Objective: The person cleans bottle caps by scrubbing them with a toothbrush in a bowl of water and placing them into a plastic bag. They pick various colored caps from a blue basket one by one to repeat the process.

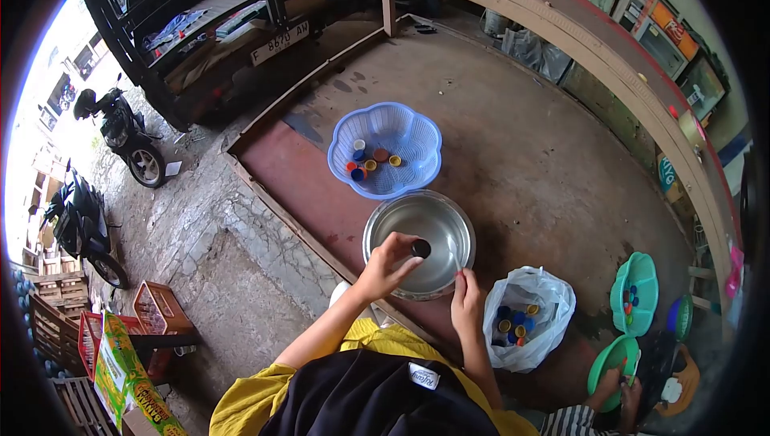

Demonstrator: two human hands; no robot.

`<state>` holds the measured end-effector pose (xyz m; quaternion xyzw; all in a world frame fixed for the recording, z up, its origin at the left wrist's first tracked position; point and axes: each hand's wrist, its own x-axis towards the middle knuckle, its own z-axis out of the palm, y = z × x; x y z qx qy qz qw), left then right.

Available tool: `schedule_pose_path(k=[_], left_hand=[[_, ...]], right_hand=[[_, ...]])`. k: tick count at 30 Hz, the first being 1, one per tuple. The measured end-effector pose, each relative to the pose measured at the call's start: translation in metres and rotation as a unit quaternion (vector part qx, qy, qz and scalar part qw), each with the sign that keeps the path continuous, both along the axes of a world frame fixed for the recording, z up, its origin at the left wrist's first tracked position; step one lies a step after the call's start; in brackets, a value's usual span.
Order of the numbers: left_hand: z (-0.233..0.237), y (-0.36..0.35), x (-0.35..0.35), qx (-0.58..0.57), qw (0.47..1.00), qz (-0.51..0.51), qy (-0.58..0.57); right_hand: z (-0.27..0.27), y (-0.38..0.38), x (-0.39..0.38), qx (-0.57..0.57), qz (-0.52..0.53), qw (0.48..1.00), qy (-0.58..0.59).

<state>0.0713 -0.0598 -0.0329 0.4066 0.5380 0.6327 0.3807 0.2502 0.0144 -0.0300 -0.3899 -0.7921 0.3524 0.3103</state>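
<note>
My left hand (387, 269) pinches a dark bottle cap (420, 248) between thumb and fingers, above the steel bowl (374, 237). At the bowl's near right rim, my right hand (468, 301) has its fingers closed on something thin and pale, too small to make out. Behind the bowl stands a blue plastic basket (417, 127) with several caps in it, among them a brown cap (381, 154) and a yellow cap (395, 161). To the right of my right hand, a white plastic bag (553, 292) holds several blue, yellow and dark caps.
At the right, a green basket (642, 271) holds small coloured pieces. Below it, another person's hands (618, 392) work at a green bowl (601, 364). A wooden rim (281, 215) edges the tabletop. Motorcycles and a vehicle (200, 51) stand beyond it.
</note>
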Motion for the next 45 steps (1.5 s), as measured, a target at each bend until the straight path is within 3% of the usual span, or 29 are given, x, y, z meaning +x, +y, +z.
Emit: schedule_pose_path(k=[2, 4, 6, 7, 10, 12, 14, 16, 17, 20, 22, 23, 27, 30, 31, 34, 37, 40, 41, 44, 45], left_hand=[[0.000, 0.000, 0.003, -0.011, 0.997, 0.036, -0.062], [-0.005, 0.000, 0.006, 0.009, 0.992, 0.000, -0.127], [-0.008, 0.000, 0.009, 0.020, 0.984, -0.038, -0.173], [-0.011, -0.001, 0.010, 0.018, 0.978, -0.048, -0.204], [-0.019, -0.003, 0.015, 0.025, 0.950, -0.060, -0.306], [-0.015, -0.005, 0.018, 0.021, 0.955, -0.061, -0.290], [-0.011, -0.004, 0.018, 0.007, 0.961, -0.059, -0.271], [-0.015, -0.004, 0.019, 0.015, 0.960, -0.064, -0.271], [-0.015, -0.003, 0.018, 0.018, 0.961, -0.070, -0.268], [-0.009, -0.002, 0.017, 0.009, 0.966, -0.074, -0.249], [-0.009, -0.003, 0.017, 0.005, 0.968, -0.071, -0.241], [-0.012, -0.002, 0.017, 0.009, 0.968, -0.071, -0.240], [-0.004, 0.001, 0.011, 0.026, 0.971, -0.089, -0.222], [-0.005, 0.003, 0.012, 0.014, 0.969, -0.082, -0.233], [-0.003, 0.004, 0.012, 0.015, 0.972, -0.083, -0.218], [-0.001, 0.007, 0.012, 0.019, 0.982, -0.084, -0.170], [0.006, 0.003, 0.012, 0.025, 0.986, -0.087, -0.143], [0.016, 0.001, 0.007, -0.014, 0.995, -0.074, -0.060], [0.023, 0.003, 0.004, -0.008, 0.999, -0.037, 0.032], [0.041, 0.004, -0.004, 0.003, 0.981, -0.007, 0.196], [0.042, 0.005, -0.005, 0.002, 0.979, 0.005, 0.206]], right_hand=[[0.004, -0.015, 0.000, 0.028, 0.035, 0.996, 0.082], [0.020, -0.025, -0.003, 0.027, 0.106, 0.994, -0.007], [-0.018, -0.017, -0.012, -0.024, 0.023, 0.994, 0.101], [-0.018, -0.012, -0.012, -0.056, 0.009, 0.996, 0.071], [-0.003, -0.030, -0.017, 0.003, 0.036, 0.996, 0.088], [-0.013, -0.021, -0.019, -0.081, 0.011, 0.993, 0.087], [-0.008, -0.026, -0.014, -0.047, -0.025, 0.992, 0.113], [-0.006, -0.033, -0.017, 0.024, 0.021, 0.990, 0.137], [-0.003, -0.032, -0.014, -0.041, 0.029, 0.997, 0.051], [-0.009, -0.023, -0.012, 0.001, -0.026, 0.995, 0.098], [0.001, -0.030, -0.009, 0.035, 0.026, 0.993, 0.106], [0.004, -0.032, -0.008, 0.010, 0.050, 0.996, 0.075], [0.007, -0.017, -0.003, 0.017, -0.013, 0.998, 0.051], [0.009, -0.025, -0.001, 0.027, 0.068, 0.997, 0.032], [0.013, -0.023, -0.004, -0.037, 0.035, 0.999, 0.010], [0.008, -0.010, -0.004, 0.023, -0.010, 0.999, 0.038], [0.028, -0.020, -0.004, 0.070, 0.095, 0.993, -0.014], [0.012, 0.006, -0.003, 0.050, 0.020, 0.998, -0.044], [0.010, 0.006, -0.002, 0.086, 0.010, 0.996, 0.014], [0.033, -0.011, -0.002, 0.122, 0.113, 0.986, 0.013], [0.030, -0.008, -0.001, 0.082, 0.098, 0.991, -0.033]])
